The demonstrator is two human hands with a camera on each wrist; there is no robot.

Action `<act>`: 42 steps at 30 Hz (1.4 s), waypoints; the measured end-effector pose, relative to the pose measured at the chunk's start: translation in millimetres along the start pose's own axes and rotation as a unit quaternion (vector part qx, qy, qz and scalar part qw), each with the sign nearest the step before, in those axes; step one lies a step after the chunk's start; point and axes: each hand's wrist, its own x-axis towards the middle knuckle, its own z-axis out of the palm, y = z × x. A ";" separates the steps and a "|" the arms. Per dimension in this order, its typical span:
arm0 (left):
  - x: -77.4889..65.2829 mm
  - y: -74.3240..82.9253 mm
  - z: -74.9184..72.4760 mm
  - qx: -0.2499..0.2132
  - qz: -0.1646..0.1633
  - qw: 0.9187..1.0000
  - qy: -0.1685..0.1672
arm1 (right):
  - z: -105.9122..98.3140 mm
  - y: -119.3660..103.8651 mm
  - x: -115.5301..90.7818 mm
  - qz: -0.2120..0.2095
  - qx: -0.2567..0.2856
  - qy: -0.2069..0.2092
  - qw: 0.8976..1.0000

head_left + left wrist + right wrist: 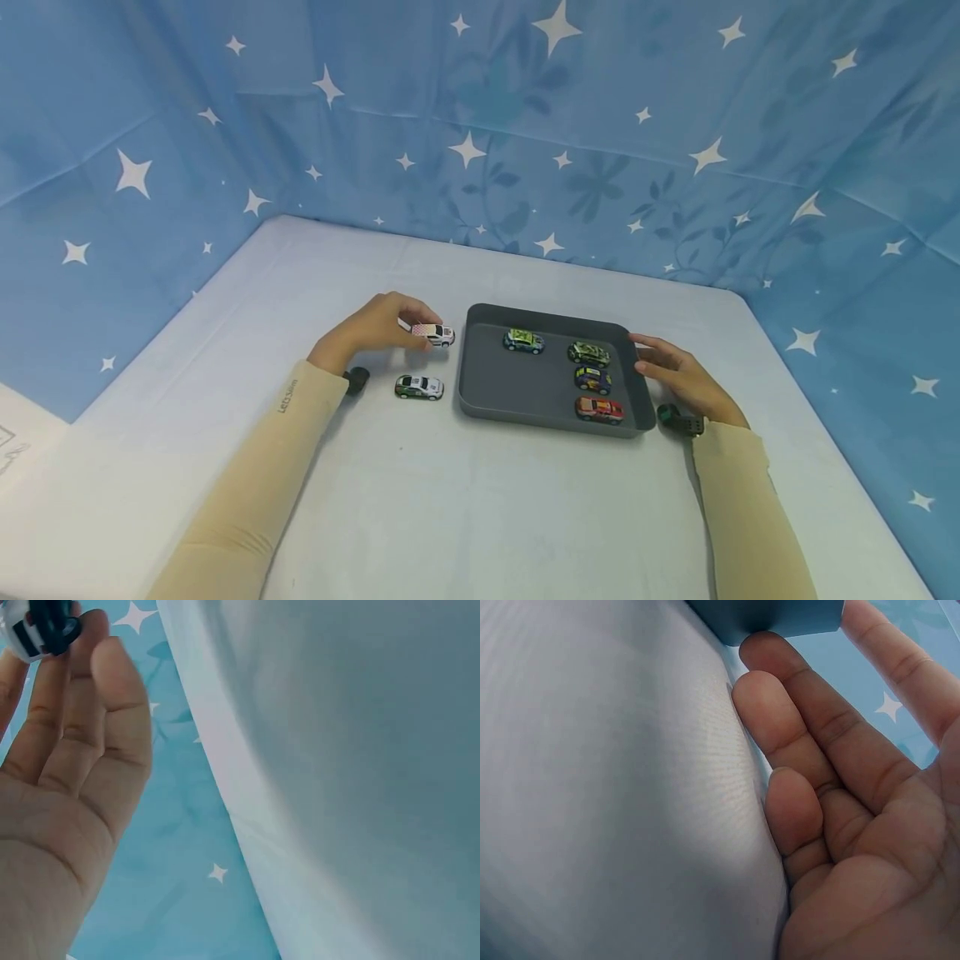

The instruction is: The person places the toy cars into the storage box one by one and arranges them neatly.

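My left hand (pixel 386 323) pinches a white toy car (pixel 437 335) between thumb and fingers, just left of the grey tray. In the left wrist view, part of this car (pixel 39 628) shows at the fingertips, top left. Below that hand a green-and-white toy car (pixel 419 387) sits on the table. The fingers of my right hand (pixel 686 379) are extended and touch the right wall of the tray (pixel 517 408). In the right wrist view, fingertips (pixel 769 651) meet a lower corner of the tray (pixel 795 616).
Inside the tray are a yellow-green car (pixel 523 341), a dark green car (pixel 588 354), a purple-blue car (pixel 593 380) and a red car (pixel 599 410). The table (pixel 480 508) has a white cover. Blue star-patterned curtains (pixel 420 100) stand behind and beside it.
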 end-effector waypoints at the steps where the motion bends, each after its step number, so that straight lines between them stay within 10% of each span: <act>1: -0.1 0.5 0.0 -0.001 0.002 1.000 0.002 | 0.2 -0.2 0.1 -0.002 -0.001 0.000 1.000; 21: 13.7 43.8 15.2 0.018 0.073 0.997 -0.008 | 3.1 -0.3 2.0 -0.020 0.013 0.001 1.000; 42: 44.4 92.2 31.6 0.037 0.037 0.997 -0.057 | -2.5 2.3 -1.5 -0.019 0.008 -0.002 1.000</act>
